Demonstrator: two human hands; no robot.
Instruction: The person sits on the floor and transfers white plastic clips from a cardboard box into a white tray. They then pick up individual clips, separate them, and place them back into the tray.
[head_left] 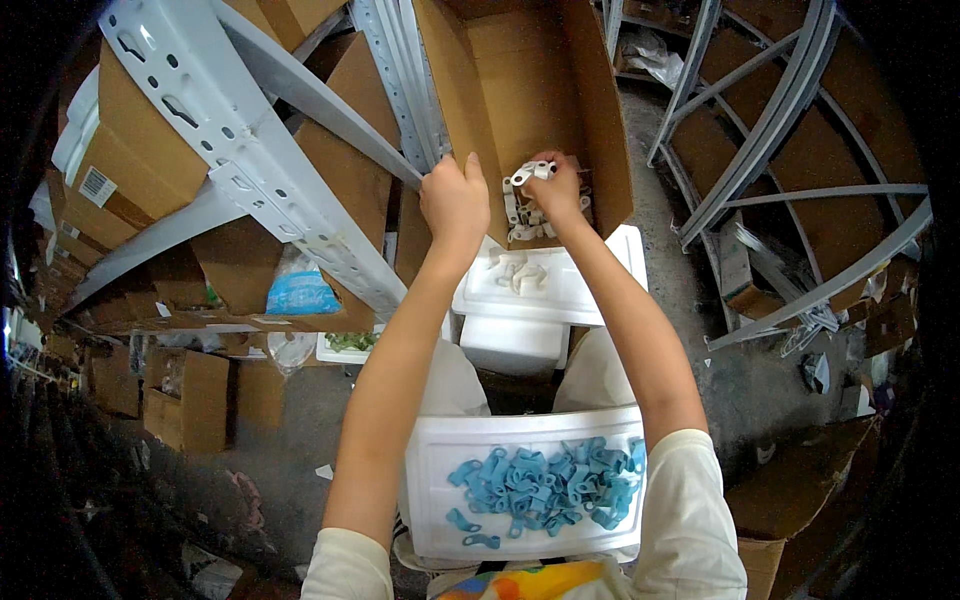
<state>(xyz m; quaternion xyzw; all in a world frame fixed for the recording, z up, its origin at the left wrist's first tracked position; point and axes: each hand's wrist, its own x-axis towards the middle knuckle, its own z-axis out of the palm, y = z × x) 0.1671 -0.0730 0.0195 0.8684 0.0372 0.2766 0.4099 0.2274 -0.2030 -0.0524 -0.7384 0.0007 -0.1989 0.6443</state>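
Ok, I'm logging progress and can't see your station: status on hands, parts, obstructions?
Left hand at left edge of cardboard box. Right hand inside, holding white piece. More white pieces in the box. Nothing visibly blocking right hand.

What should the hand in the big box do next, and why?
Maybe the right hand should lift the white piece in its grip over the near edge of the cardboard box and set it on the white tray just in front. Other loose white pieces already lie there, and the tray has bare room beside them.
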